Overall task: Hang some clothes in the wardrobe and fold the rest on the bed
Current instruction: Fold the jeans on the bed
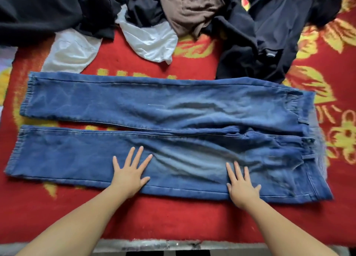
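A pair of blue jeans (154,109) lies spread flat across the bed, waistband to the right, leg cuffs to the left, the two legs side by side. My left hand (130,173) presses flat on the near leg around its middle, fingers spread and straight. My right hand (241,184) lies flat on the near leg closer to the waist, fingers straight. Neither hand grips the cloth.
The bed is covered by a red blanket (173,217) with yellow patterns. Behind the jeans lies a heap of clothes: a white garment (148,41), a brown one (192,10), black items (38,12) and a dark navy one (279,20). The bed's near edge (154,245) is at the bottom.
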Available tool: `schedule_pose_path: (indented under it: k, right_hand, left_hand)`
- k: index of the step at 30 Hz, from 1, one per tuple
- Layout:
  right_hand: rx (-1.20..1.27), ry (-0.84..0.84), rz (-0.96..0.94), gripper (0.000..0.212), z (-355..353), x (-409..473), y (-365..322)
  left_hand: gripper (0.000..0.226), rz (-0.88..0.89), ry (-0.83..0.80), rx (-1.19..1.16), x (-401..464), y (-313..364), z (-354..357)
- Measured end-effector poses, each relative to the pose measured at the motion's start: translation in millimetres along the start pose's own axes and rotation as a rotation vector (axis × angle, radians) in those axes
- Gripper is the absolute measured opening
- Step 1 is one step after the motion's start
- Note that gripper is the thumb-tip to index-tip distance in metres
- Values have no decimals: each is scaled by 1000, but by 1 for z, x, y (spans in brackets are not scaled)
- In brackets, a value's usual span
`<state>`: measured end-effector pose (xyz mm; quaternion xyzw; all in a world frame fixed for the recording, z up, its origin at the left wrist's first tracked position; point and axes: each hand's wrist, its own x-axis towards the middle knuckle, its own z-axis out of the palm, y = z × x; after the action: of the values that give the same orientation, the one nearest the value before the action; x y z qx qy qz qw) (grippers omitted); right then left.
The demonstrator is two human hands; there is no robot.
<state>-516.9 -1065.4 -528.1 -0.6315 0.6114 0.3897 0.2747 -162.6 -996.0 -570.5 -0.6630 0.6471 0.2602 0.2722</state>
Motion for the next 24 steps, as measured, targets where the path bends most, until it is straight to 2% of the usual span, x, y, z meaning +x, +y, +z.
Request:
schedule_pose_path:
  k: [2,3,5,7,9,11,13,15,17,20,22,24]
  right_hand:
    - [33,28,-4,69,0,-4,-2]
    - [35,83,-39,68,-1,-8,-4]
    - [-7,292,-247,67,-8,-18,-12]
    - [-70,395,-488,67,-10,-18,-19]
    - [-105,341,-580,64,-8,-4,-6]
    - [-101,234,-444,62,-9,20,37]
    - [-134,277,-294,63,-14,36,102]
    - [-121,251,-181,67,-17,36,162]
    - [-90,179,-117,77,-7,28,214]
    - [-146,53,-149,101,12,10,245]
    - [-198,66,-143,104,22,5,247]
    - [-212,150,-106,97,19,8,245]
  left_hand:
    - [84,-72,9,-10,-8,1,-8]
    - [87,-55,67,-18,-13,12,-16]
    - [86,142,169,-46,-21,48,-35]
    - [86,344,246,-24,-25,96,-45]
    - [79,424,219,-12,-19,152,-50]
    - [74,429,137,-30,-3,198,-45]
    - [87,387,-20,8,10,230,-34]
    - [104,374,-38,101,12,237,-26]
    - [106,362,-22,143,9,234,-22]
    - [123,372,56,188,-1,220,-30]
    - [140,360,35,152,-1,219,-37]
    - [122,406,25,139,2,218,-45]
